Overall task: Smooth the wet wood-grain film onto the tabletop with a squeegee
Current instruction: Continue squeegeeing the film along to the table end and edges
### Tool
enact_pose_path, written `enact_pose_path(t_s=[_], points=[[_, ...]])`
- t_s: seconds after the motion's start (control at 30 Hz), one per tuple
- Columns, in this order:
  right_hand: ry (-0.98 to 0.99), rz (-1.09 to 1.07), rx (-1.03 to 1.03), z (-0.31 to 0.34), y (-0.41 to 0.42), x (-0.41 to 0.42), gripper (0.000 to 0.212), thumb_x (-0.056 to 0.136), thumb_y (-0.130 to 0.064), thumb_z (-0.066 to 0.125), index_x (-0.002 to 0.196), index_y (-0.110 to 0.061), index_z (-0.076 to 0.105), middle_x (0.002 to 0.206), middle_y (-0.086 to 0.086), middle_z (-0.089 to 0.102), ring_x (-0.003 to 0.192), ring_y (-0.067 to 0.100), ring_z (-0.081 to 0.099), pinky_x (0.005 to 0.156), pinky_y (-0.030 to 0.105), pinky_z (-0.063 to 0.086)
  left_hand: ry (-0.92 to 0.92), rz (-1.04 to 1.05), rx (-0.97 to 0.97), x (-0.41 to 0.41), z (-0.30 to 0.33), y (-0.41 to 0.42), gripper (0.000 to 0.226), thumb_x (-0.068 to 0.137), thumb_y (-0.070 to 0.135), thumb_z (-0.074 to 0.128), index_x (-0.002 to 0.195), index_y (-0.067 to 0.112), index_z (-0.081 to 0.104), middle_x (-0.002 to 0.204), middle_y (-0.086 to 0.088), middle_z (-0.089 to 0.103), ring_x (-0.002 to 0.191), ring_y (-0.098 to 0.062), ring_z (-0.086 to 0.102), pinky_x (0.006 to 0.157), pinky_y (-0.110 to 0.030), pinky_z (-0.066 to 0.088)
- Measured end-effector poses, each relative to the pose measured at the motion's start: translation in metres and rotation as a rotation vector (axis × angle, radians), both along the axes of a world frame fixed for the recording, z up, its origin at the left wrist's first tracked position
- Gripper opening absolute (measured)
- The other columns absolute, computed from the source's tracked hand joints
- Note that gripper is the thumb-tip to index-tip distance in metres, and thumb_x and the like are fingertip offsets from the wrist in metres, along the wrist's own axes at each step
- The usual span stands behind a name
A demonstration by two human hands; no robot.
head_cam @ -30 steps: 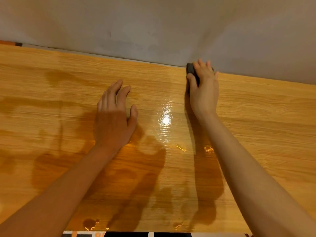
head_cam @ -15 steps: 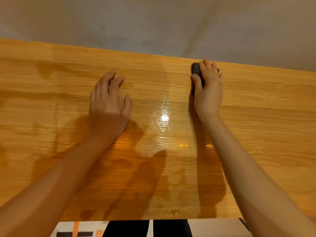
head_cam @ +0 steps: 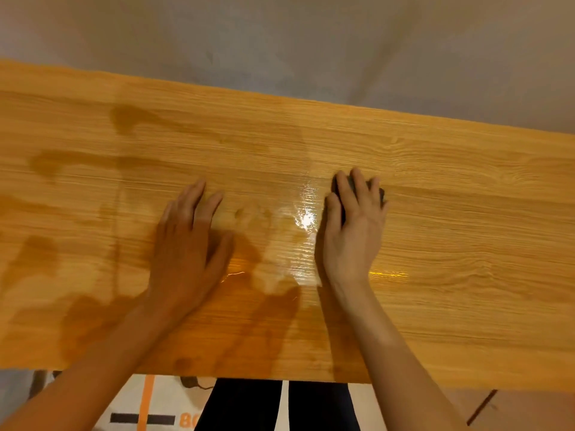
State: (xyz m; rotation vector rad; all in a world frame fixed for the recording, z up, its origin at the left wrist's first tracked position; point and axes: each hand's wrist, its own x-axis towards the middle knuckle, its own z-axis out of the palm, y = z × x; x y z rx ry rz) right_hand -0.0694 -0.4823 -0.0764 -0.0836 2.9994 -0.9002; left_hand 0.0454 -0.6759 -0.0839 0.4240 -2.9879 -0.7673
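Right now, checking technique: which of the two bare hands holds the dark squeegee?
The right hand: its fingers curl over the dark squeegee on the wet wood-grain film. The left hand lies flat, holding nothing.

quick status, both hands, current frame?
Left hand: open, fingers straight, flat on the wet wood-grain film.
Right hand: grips the small dark squeegee, pressing it on the film.

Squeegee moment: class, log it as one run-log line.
right hand grips squeegee on film | left hand flat on film | wet patches visible
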Motion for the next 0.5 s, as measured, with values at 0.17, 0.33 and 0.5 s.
enact_pose_path(t_s=[0.17, 0.33, 0.5], points=[[0.057, 0.451, 0.057, -0.001, -0.029, 0.03, 0.037, 0.101, -0.024, 0.047, 0.138, -0.019, 0.052, 0.149, 0.001, 0.044, 0.145, 0.023, 0.027, 0.122, 0.044, 0.015, 0.026, -0.019, -0.044, 0.016, -0.008, -0.003, 0.062, 0.1, 0.042, 0.04, 0.151, 0.006, 0.041, 0.164, -0.015, 0.027, 0.152, -0.033, 0.025, 0.125, -0.045, 0.015], [-0.024, 0.346, 0.086, 0.008, 0.06, -0.004, 0.041, 0.101, -0.022, 0.048, 0.142, -0.015, 0.048, 0.152, 0.002, 0.039, 0.147, 0.021, 0.024, 0.122, 0.044, 0.015, -0.003, -0.007, -0.044, 0.014, -0.006, -0.006, 0.062, 0.1, 0.042, 0.04, 0.152, 0.01, 0.04, 0.166, -0.011, 0.024, 0.154, -0.029, 0.021, 0.124, -0.024, -0.003], [-0.024, -0.033, 0.004, 0.006, 0.019, 0.024, 0.041, 0.104, -0.02, 0.042, 0.143, -0.012, 0.044, 0.155, 0.003, 0.034, 0.148, 0.022, 0.019, 0.123, 0.042, 0.008, -0.021, 0.007, -0.049, 0.013, -0.005, -0.003, 0.062, 0.099, 0.042, 0.039, 0.153, 0.011, 0.039, 0.166, -0.01, 0.024, 0.154, -0.027, 0.02, 0.124, -0.034, 0.005]])
